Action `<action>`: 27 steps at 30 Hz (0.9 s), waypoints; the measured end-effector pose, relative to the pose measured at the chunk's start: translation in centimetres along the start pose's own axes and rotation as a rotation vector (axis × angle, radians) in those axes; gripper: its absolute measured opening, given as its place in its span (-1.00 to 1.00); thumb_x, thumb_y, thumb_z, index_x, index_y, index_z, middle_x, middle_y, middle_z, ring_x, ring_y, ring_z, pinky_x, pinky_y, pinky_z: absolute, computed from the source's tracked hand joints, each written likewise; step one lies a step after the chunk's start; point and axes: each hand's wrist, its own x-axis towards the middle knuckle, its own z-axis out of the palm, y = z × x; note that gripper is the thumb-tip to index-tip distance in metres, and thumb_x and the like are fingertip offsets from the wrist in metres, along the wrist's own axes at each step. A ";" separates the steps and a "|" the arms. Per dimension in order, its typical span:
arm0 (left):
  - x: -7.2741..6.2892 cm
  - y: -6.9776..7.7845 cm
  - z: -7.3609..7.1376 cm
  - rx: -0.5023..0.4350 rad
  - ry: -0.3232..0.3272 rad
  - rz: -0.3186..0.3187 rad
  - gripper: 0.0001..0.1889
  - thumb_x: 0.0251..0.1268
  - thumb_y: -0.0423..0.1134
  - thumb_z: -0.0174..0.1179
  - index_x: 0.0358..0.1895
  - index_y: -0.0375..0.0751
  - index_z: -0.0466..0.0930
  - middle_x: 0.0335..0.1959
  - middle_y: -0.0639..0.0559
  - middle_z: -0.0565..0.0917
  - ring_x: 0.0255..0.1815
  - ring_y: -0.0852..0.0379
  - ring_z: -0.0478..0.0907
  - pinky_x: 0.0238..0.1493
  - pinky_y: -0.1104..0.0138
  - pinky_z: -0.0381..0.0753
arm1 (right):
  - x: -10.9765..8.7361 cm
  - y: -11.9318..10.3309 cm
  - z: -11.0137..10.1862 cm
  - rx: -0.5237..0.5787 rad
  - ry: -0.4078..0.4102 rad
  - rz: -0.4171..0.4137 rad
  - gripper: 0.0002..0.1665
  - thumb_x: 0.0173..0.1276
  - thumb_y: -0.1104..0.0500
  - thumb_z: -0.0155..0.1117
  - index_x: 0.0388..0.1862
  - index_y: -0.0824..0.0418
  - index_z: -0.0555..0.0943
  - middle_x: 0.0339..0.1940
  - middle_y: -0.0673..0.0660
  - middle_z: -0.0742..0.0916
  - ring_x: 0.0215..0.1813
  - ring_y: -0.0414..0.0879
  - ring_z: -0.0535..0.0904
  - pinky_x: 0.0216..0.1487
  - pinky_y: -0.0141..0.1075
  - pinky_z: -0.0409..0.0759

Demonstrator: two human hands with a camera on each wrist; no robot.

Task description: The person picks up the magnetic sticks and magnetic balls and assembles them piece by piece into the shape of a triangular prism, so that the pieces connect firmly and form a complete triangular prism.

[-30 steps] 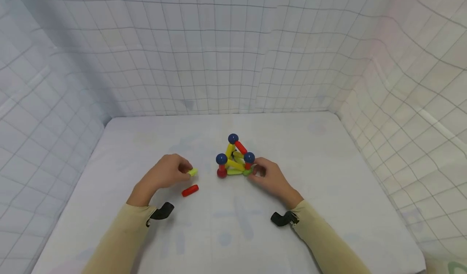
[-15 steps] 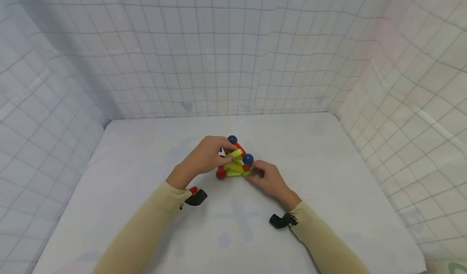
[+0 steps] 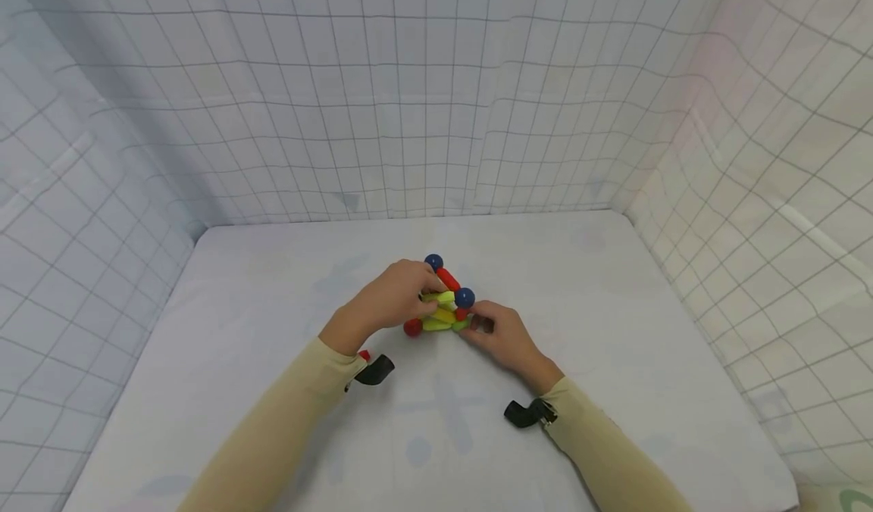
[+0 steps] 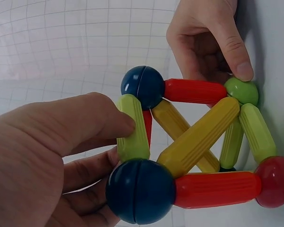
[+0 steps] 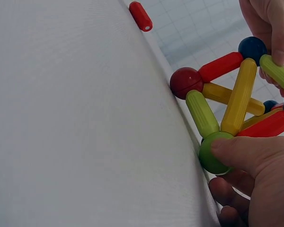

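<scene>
A magnetic-rod frame of coloured rods and balls stands on the white table. My left hand [image 3: 392, 296] pinches a light green magnetic rod [image 4: 134, 132] at the frame's top. That rod spans from one blue ball [image 4: 140, 191] to another blue ball [image 4: 143, 87] and seems to touch both. Low at the right corner, my right hand [image 3: 508, 338] holds the green ball [image 5: 213, 153] with thumb and fingers. A yellow rod [image 4: 199, 137] runs diagonally below the light green one. At another bottom corner sits a red ball [image 5: 185, 82]. The left hand hides part of the frame in the head view.
A loose red rod [image 5: 141, 16] lies on the table [image 3: 436, 436], mostly hidden behind the left wrist in the head view. White grid-patterned cloth [image 3: 436, 103] hangs behind and at both sides. Black wrist-worn pieces [image 3: 521, 413] stick out from the sleeves.
My left hand has carried the light green rod rightwards from beside the frame to its top and lowered it between the blue balls. The right hand has stayed at the green ball.
</scene>
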 end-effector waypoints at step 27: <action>-11.4 -6.1 1.7 -0.096 -0.022 -0.343 -0.85 0.34 -0.22 0.55 -0.16 -0.18 0.81 -0.33 0.14 0.65 -0.26 0.13 0.54 -0.15 0.19 0.63 | 0.2 -0.7 0.6 -0.064 0.017 0.106 -0.61 0.30 0.05 0.69 0.02 0.04 0.71 -0.28 -0.10 0.68 -0.25 -0.11 0.55 -0.23 -0.22 0.56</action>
